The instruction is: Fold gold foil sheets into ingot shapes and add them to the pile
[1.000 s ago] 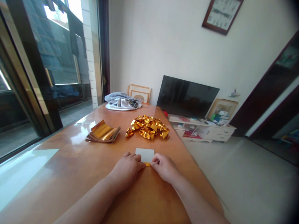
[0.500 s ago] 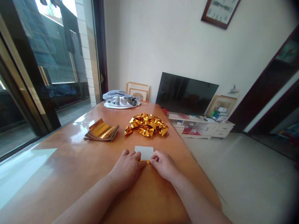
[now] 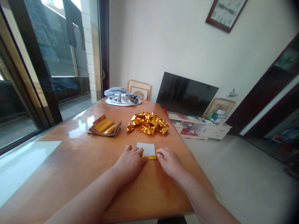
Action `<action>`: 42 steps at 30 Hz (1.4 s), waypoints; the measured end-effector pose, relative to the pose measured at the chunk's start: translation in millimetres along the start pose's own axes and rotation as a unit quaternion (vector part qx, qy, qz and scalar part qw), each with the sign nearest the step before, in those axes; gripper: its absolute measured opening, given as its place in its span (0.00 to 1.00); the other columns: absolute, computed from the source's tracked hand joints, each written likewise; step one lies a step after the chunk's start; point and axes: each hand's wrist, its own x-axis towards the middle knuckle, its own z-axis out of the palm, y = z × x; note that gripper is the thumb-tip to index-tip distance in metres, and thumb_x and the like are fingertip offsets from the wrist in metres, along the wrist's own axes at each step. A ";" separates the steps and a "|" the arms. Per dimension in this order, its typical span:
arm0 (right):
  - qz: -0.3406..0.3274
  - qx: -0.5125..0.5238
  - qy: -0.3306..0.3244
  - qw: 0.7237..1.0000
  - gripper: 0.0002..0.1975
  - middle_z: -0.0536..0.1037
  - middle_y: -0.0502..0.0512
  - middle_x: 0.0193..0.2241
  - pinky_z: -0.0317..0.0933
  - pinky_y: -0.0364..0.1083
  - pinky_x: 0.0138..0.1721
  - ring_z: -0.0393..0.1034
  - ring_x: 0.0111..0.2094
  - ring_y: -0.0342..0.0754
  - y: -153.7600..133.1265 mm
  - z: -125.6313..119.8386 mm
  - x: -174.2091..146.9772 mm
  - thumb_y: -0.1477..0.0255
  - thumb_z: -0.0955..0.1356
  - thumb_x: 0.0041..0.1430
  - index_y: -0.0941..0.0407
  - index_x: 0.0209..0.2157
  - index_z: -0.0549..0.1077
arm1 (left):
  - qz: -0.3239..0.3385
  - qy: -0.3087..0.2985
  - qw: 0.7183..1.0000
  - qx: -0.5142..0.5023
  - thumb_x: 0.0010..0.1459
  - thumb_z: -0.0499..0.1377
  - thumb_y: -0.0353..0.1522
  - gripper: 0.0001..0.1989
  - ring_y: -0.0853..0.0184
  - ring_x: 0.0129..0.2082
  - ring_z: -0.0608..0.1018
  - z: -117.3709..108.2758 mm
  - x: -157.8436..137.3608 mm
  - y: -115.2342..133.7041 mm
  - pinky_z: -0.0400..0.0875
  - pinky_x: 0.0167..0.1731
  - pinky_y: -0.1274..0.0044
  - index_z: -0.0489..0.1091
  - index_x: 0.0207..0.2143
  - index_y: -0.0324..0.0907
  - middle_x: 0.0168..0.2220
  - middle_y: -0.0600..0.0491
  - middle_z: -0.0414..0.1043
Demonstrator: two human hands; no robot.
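Observation:
A small sheet of foil paper [image 3: 146,149] lies pale side up on the table, with a narrow gold strip folded over along its near edge. My left hand [image 3: 131,160] grips its lower left corner, the thumb pressing on the gold strip and the other fingers curled. Just past the sheet's right edge is my right hand [image 3: 170,161], fingers curled in and thumb against the forefinger, with nothing visible in them. Beyond the sheet sits a heap of folded gold foil pieces [image 3: 149,122]. A stack of gold foil sheets [image 3: 104,127] rests to the left, its top sheet curling up.
The glossy wooden table [image 3: 93,161] has its right edge close by my right forearm. A bundle of pale cloth [image 3: 122,97] lies at the far end. Beyond stand a television [image 3: 185,93] and a white low cabinet [image 3: 210,130].
My right hand has moved off the gold strip to the right, baring the strip's right end. My left hand stays on the sheet. The view has shifted slightly.

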 end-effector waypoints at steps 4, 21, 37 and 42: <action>-0.052 -0.059 -0.056 0.995 0.21 0.74 0.59 0.58 0.54 0.52 0.60 0.63 0.61 0.54 -21.4 -2.5 -13.8 0.65 0.58 0.71 0.54 0.60 0.70 | 0.000 0.011 1.000 0.001 0.68 0.51 0.39 0.15 0.58 0.38 0.73 2.8 -0.3 -0.4 0.56 0.38 0.66 0.77 0.47 0.52 0.37 0.46 0.72; -0.018 -0.095 -0.141 0.985 0.39 0.50 0.63 0.70 0.24 0.65 0.69 0.34 0.73 0.57 -36.7 12.2 -36.3 0.48 0.51 0.70 0.59 0.70 0.53 | -0.026 0.014 0.999 -0.036 0.67 0.51 0.35 0.15 0.61 0.36 0.74 -3.6 -4.1 -1.8 0.55 0.37 0.67 0.77 0.36 0.46 0.35 0.49 0.73; -0.013 -0.123 -0.011 0.992 0.32 0.51 0.66 0.70 0.35 0.62 0.70 0.39 0.72 0.59 -38.8 8.2 -28.6 0.64 0.60 0.67 0.66 0.68 0.58 | -0.026 0.011 0.999 -0.036 0.68 0.50 0.39 0.17 0.58 0.38 0.74 -2.1 -4.6 -1.1 0.57 0.39 0.66 0.79 0.37 0.47 0.36 0.46 0.71; -0.056 -0.095 -0.018 0.994 0.30 0.59 0.66 0.68 0.45 0.55 0.70 0.49 0.70 0.55 -47.7 13.5 -21.3 0.76 0.59 0.63 0.67 0.66 0.60 | -0.025 0.014 0.999 -0.031 0.68 0.50 0.38 0.17 0.58 0.37 0.73 -1.0 -5.0 -0.1 0.58 0.39 0.65 0.78 0.38 0.48 0.37 0.46 0.72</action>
